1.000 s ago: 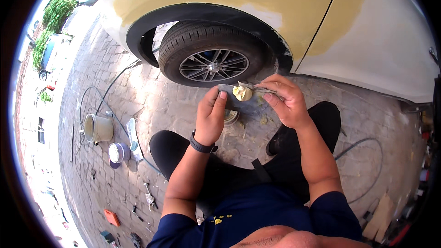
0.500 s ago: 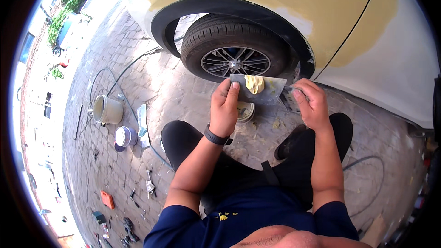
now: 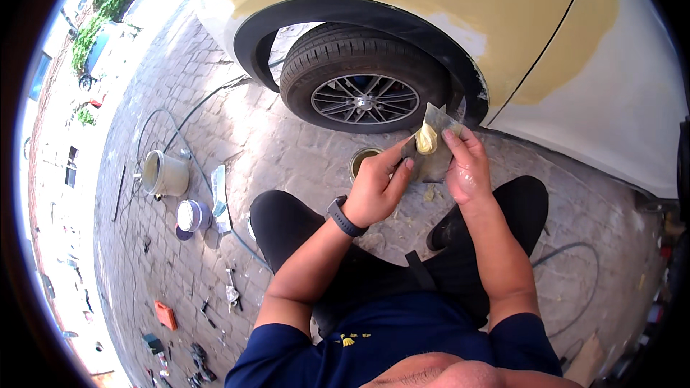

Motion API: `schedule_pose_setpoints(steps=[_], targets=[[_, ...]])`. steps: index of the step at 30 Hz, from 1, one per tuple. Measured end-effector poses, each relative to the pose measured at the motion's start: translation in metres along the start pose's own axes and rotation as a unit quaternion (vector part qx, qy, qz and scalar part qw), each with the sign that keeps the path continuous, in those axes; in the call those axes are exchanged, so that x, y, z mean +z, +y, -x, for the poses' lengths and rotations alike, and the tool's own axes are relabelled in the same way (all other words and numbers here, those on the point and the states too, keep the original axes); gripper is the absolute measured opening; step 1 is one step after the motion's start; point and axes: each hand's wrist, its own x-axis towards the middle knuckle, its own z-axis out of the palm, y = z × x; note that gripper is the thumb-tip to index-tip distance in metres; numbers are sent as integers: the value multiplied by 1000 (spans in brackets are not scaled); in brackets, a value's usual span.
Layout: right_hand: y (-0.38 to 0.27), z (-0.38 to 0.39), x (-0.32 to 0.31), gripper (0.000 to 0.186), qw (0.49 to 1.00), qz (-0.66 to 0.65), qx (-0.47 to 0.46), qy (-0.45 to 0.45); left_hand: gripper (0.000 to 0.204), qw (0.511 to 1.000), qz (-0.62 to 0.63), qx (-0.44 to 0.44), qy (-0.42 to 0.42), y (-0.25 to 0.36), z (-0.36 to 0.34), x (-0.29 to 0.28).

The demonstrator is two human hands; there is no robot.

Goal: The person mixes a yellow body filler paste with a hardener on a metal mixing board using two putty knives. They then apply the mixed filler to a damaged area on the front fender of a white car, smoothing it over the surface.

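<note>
My left hand [image 3: 381, 183], with a dark watch strap at its wrist, is closed on a dark flat piece like a putty spreader [image 3: 409, 149]. A creamy yellow lump of filler [image 3: 426, 140] lies right beside that piece. My right hand [image 3: 467, 169] pinches a thin grey mixing plate [image 3: 438, 118], thumb on its face. The plate is tilted, with the filler against it. Whether the dark piece is separate from the plate I cannot tell. Below and left of the plate, an open tin [image 3: 363, 161] stands on the ground, partly behind my left hand.
In front is a car wheel [image 3: 365, 93] under a black arch trim, with yellow-patched bodywork [image 3: 532, 21] above. At left stand a pale bucket [image 3: 167, 174] and a white-topped tub [image 3: 192, 215]. A hose [image 3: 248, 246] curves over the paving. An orange case [image 3: 165, 315] and scattered tools lie lower left.
The plate has turned from nearly level to steeply tilted. My right hand has come to its face, and my left hand has moved right and down. The tin is less covered.
</note>
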Motion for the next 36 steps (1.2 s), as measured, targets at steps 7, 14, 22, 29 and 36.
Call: schedule_pose_setpoints(steps=[7,14,22,29,36], targets=[[-49,5,7,20,948,70,-309,-18,21,999,23,-45,-11,-24,8,4],[-45,14,6,19,912,264,-272,-157,31,968,202,-142,36,-20,-2,3],[-87,3,-8,19,812,489,-204,-244,32,944,269,-167,92,-31,-3,-5],[-63,2,-6,19,816,477,-327,1,31,896,384,-161,156,-14,-11,-8],[-24,4,19,51,636,598,-479,-91,31,898,392,-143,139,-9,-10,2]])
